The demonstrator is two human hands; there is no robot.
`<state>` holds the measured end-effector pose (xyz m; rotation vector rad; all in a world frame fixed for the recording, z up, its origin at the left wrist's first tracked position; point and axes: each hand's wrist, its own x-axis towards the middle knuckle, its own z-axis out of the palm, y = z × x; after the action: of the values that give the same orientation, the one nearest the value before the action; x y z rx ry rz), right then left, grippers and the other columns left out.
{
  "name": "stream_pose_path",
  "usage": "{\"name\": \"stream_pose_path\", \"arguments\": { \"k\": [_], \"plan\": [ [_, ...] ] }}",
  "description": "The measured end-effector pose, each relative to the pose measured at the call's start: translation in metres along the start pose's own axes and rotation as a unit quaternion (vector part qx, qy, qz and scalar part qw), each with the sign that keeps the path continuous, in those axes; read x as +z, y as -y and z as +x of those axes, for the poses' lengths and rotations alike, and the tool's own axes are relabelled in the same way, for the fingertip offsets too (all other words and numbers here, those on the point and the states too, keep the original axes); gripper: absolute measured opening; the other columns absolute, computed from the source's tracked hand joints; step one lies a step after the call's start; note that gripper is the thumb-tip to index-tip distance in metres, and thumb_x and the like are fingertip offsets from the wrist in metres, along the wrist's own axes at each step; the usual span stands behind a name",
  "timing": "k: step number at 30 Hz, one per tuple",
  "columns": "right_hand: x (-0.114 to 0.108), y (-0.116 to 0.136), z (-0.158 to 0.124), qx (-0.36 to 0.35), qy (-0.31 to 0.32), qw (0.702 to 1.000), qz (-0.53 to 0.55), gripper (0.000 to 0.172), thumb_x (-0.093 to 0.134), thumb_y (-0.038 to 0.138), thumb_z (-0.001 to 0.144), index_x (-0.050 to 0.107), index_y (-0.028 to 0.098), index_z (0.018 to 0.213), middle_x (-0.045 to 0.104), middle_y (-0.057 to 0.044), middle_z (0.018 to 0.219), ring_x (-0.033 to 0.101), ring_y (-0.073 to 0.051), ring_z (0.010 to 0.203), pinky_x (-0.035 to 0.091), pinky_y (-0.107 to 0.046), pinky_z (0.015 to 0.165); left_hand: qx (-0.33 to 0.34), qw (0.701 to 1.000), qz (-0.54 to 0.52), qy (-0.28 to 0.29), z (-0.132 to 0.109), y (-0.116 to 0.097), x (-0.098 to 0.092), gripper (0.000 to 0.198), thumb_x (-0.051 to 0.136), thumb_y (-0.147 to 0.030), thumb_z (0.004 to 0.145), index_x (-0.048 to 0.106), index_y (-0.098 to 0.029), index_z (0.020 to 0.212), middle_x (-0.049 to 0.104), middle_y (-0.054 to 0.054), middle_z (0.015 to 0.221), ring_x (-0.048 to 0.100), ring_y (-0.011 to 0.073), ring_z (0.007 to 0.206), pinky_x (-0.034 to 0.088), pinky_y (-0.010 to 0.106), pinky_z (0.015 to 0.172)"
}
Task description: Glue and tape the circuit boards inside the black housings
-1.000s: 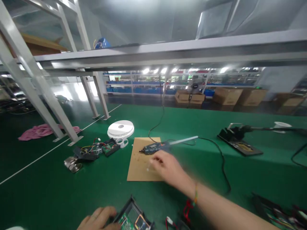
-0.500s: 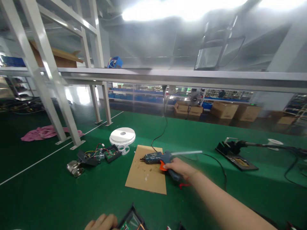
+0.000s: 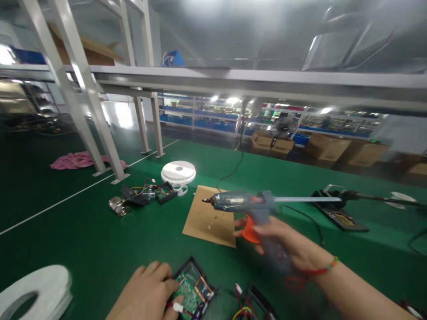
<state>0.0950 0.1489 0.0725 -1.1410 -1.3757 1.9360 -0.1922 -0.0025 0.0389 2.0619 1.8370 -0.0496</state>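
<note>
My right hand [image 3: 283,242] is wrapped round the handle of a dark blue glue gun [image 3: 236,202] with an orange trigger. The gun is raised, its nozzle pointing left over a brown cardboard sheet [image 3: 210,222], and a long clear glue stick [image 3: 307,199] sticks out of its back. At the bottom, my left hand [image 3: 150,289] grips the left side of a black housing with a green circuit board [image 3: 188,291] inside. A white connector on wires lies by its fingers.
A second board assembly [image 3: 163,192] with a metal part [image 3: 119,206] lies at left, near a white reel [image 3: 178,171]. Another white reel [image 3: 36,293] is at lower left. A soldering iron stand [image 3: 343,215] stands at right. Wires and a black housing [image 3: 262,302] lie at bottom centre.
My right hand has lifted the glue gun off the cardboard and brought it closer. The view has tilted down, showing more of my left hand and the board housing.
</note>
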Motion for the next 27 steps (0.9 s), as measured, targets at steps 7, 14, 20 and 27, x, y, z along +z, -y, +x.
{"name": "stream_pose_path", "arguments": {
  "k": [7, 14, 20, 27],
  "plan": [
    [0.008, -0.004, -0.029, 0.068, 0.056, 0.988, -0.129, 0.053, 0.088, 0.051, 0.065, 0.078, 0.020, 0.107, 0.075, -0.008, 0.100, 0.066, -0.018, 0.076, 0.053, -0.025, 0.064, -0.023, 1.000, -0.002, 0.010, -0.001, -0.005, -0.002, 0.033, 0.043, -0.034, 0.097, 0.075, -0.027, 0.102, 0.068, 0.009, 0.111, 0.061, 0.0316, 0.109, 0.044, 0.051, 0.091],
    [0.009, -0.026, -0.020, 0.104, 0.095, 0.954, -0.263, 0.055, 0.080, 0.056, 0.071, 0.069, 0.024, 0.115, 0.073, -0.008, 0.109, 0.067, -0.029, 0.097, 0.056, -0.036, 0.079, -0.028, 0.999, -0.019, 0.043, -0.001, -0.001, -0.003, 0.033, 0.043, -0.037, 0.097, 0.074, -0.027, 0.105, 0.067, 0.009, 0.113, 0.059, 0.0325, 0.111, 0.042, 0.052, 0.093],
    [0.020, -0.030, -0.011, 0.095, 0.124, 0.929, -0.336, 0.043, 0.072, 0.050, 0.072, 0.067, 0.021, 0.104, 0.070, -0.007, 0.097, 0.061, -0.024, 0.082, 0.050, -0.033, 0.069, -0.033, 0.998, -0.025, 0.051, 0.000, -0.002, -0.004, 0.032, 0.044, -0.038, 0.097, 0.073, -0.028, 0.106, 0.066, 0.009, 0.114, 0.058, 0.0331, 0.111, 0.043, 0.054, 0.094],
    [0.031, -0.026, -0.003, 0.078, 0.119, 0.914, -0.379, 0.035, 0.067, 0.046, 0.072, 0.065, 0.020, 0.095, 0.066, -0.007, 0.091, 0.057, -0.024, 0.080, 0.049, -0.034, 0.068, -0.028, 0.998, -0.025, 0.049, 0.000, -0.001, -0.005, 0.033, 0.043, -0.038, 0.097, 0.073, -0.027, 0.104, 0.066, 0.008, 0.111, 0.059, 0.0316, 0.107, 0.044, 0.054, 0.092]
  ]
}}
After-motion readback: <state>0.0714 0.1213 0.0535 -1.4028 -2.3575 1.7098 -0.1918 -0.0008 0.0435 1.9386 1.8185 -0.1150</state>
